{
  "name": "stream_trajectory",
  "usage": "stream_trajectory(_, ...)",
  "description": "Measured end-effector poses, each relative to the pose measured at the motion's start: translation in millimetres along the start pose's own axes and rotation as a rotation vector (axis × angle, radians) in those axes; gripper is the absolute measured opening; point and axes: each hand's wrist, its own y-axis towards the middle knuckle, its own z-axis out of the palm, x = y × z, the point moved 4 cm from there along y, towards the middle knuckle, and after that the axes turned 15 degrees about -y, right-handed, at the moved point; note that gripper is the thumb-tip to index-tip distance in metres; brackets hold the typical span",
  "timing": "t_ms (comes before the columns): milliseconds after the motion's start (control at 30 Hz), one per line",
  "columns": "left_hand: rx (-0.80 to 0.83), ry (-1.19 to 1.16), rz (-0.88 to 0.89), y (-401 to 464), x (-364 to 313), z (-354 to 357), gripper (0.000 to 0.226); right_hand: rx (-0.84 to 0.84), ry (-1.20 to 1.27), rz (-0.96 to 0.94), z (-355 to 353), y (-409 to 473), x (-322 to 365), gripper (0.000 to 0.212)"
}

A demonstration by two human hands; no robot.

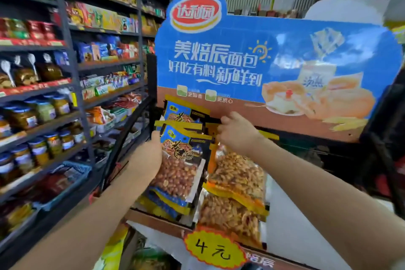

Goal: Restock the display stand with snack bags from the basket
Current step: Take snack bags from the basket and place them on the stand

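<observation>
At the near front edge of the display stand point(157, 222), a yellow price tag point(215, 247) marked "4 元" is seen, fixed below the hanging bags. Just above it, orange-trimmed snack bags point(237, 178) are hung one over another on the right. To their left, a blue-and-yellow peanut bag point(182, 160) is gripped along its left side by the left hand point(145, 160), fingers curled round its edge. The top of this bag is held close under a second blue bag point(182, 114) already hung behind it. The right hand point(237, 132) is raised just right of the bag tops, its fingers pinched together; what is pinched cannot be told. Behind, a blue bread signboard point(263, 61) is mounted on the stand. Far left, store shelves point(72, 68) filled with jars and packets are seen.
</observation>
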Motion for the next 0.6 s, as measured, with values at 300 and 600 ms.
stream_trajectory(300, -0.001, 0.048, 0.630, -30, 4, -4, 0.027, 0.067, 0.971, 0.714, 9, -50, 50, 0.028)
stream_trajectory(600, 0.561, 0.045, 0.595, -66, 35, -7, 0.106, 0.203, 0.713, 0.439, -7, -93, 106, 0.116)
